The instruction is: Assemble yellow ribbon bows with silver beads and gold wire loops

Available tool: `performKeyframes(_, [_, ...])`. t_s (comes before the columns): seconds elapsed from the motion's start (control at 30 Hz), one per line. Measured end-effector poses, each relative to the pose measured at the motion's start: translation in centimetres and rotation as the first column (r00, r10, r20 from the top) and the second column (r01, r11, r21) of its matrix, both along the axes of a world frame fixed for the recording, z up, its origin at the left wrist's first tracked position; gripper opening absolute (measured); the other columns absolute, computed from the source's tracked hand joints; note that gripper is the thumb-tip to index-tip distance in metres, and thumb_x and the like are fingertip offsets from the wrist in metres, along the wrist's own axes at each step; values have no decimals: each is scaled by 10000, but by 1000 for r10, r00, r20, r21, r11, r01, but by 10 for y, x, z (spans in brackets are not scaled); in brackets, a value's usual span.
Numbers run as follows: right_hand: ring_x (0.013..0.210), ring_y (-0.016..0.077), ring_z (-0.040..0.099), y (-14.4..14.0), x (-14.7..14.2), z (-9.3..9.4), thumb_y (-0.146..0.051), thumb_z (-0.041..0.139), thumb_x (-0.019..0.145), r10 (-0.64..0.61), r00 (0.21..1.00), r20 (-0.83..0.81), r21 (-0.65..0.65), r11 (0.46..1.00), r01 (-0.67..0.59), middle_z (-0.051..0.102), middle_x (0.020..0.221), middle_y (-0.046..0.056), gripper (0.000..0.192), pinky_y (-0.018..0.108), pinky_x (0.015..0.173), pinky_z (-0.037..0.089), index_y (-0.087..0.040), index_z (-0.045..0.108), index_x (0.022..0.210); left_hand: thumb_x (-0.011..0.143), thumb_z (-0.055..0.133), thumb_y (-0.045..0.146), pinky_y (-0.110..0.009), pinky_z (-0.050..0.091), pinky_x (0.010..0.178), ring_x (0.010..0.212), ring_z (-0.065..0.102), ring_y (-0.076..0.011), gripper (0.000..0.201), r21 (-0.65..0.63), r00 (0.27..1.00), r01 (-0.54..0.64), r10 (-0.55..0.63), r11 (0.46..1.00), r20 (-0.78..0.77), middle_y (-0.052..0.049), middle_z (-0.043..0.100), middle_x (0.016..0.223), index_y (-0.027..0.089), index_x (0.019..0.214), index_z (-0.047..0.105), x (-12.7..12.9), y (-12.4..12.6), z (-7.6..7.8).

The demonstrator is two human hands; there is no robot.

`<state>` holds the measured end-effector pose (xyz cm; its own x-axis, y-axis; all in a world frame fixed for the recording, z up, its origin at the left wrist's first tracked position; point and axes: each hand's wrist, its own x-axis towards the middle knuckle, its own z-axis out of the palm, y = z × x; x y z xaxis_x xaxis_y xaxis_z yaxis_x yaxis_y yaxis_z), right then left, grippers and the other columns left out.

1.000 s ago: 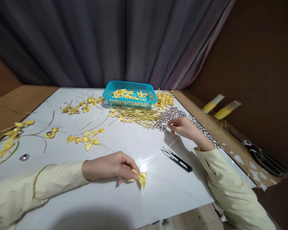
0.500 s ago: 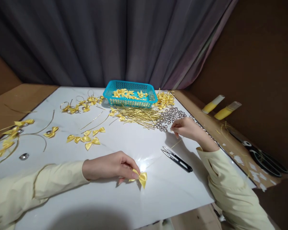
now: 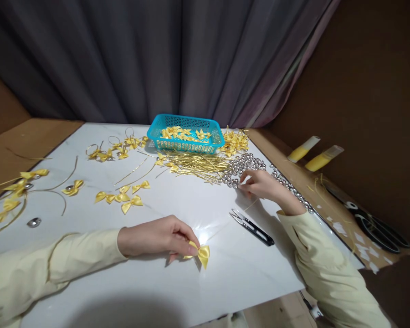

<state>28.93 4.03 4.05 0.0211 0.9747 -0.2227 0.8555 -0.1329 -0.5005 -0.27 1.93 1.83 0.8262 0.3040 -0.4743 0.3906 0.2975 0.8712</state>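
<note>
While my left hand (image 3: 157,237) pinches a yellow bow (image 3: 201,253) flat against the near table (image 3: 225,278) to keep it ready, my right hand (image 3: 259,184), fingers closed, picks at the silver bells (image 3: 246,165) heaped far right.

White table (image 3: 177,291), turquoise basket (image 3: 185,145), yellow bows (image 3: 123,198), silver beads (image 3: 246,165), snips (image 3: 252,227)

A white worktop (image 3: 177,282) is backed by grey curtains (image 3: 164,59) and flanked by brown board walls (image 3: 372,82); lamp glare is reflected at its centre.
</note>
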Motion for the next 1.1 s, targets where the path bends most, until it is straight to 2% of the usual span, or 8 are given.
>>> performKeyframes(0.1, [395, 100, 476, 0, -1, -5, -152, 523, 747, 10, 999, -47, -14, 1000, -11, 564, 431, -47, 115, 204, 473, 375, -169, 535, 860, 730, 676, 327, -185, 386, 473, 489, 431, -69, 241, 1, 1000, 5, -5, 1000, 3, 21, 510, 596, 116, 841, 712, 0, 0, -1])
performKeyframes(0.27, [378, 84, 429, 2, -1, -12, -203, 559, 750, 46, 991, -124, -53, 997, -52, 516, 391, -65, 58, 194, 459, 348, -182, 507, 767, 731, 677, 327, -182, 378, 469, 488, 428, -67, 236, -5, 1000, 4, -4, 1000, 6, 25, 511, 596, 121, 841, 708, -1, 1, -3])
performKeyframes(0.43, [378, 77, 415, 1, 3, -10, -292, 591, 718, 48, 964, -260, -107, 991, -78, 520, 445, -56, 150, 190, 400, 318, -179, 501, 759, 739, 675, 327, -183, 376, 473, 489, 433, -68, 233, -10, 1000, 8, -8, 1000, 15, 25, 513, 596, 123, 848, 705, -2, 1, -4])
performKeyframes(0.53, [429, 89, 471, -2, 8, -4, -387, 619, 701, 30, 935, -353, -106, 992, -72, 559, 532, -26, 258, 198, 404, 349, -178, 491, 782, 737, 674, 320, -183, 372, 471, 483, 430, -67, 224, -13, 1000, 4, -4, 1000, 13, 28, 512, 588, 122, 838, 704, -1, 1, -3])
performKeyframes(0.63, [562, 114, 568, -4, 11, 5, -420, 648, 700, -20, 864, -503, -80, 997, -23, 611, 657, 14, 307, 207, 470, 406, -177, 500, 817, 733, 677, 308, -181, 369, 468, 483, 431, -65, 213, -14, 1000, -4, 4, 1000, 11, 26, 516, 588, 117, 822, 704, 1, 0, -1])
performKeyframes(0.77, [546, 104, 555, -3, 13, 9, -377, 737, 614, -151, 661, -735, -116, 989, 97, 596, 643, 0, 342, 199, 444, 380, -183, 525, 800, 727, 681, 303, -181, 366, 461, 479, 428, -64, 211, -8, 1000, -12, 12, 1000, 12, 24, 517, 584, 113, 815, 709, 1, -1, 0])
performKeyframes(0.97, [452, 61, 428, 1, 16, 7, -368, 771, 529, -180, 612, -770, -91, 981, 174, 525, 587, -41, 373, 196, 399, 313, -207, 508, 737, 711, 691, 346, -190, 379, 468, 484, 432, -72, 254, -14, 1000, -7, 7, 1000, 21, 19, 522, 598, 123, 829, 717, 0, 0, -3])
performKeyframes(1.1, [460, 69, 419, 1, 19, 7, -363, 781, 512, -198, 587, -785, -75, 971, 228, 531, 607, -34, 388, 204, 412, 331, -221, 483, 717, 714, 687, 337, -189, 381, 471, 488, 431, -72, 243, -10, 1000, -3, 4, 1000, 20, 20, 520, 597, 123, 826, 717, 0, 0, -3])
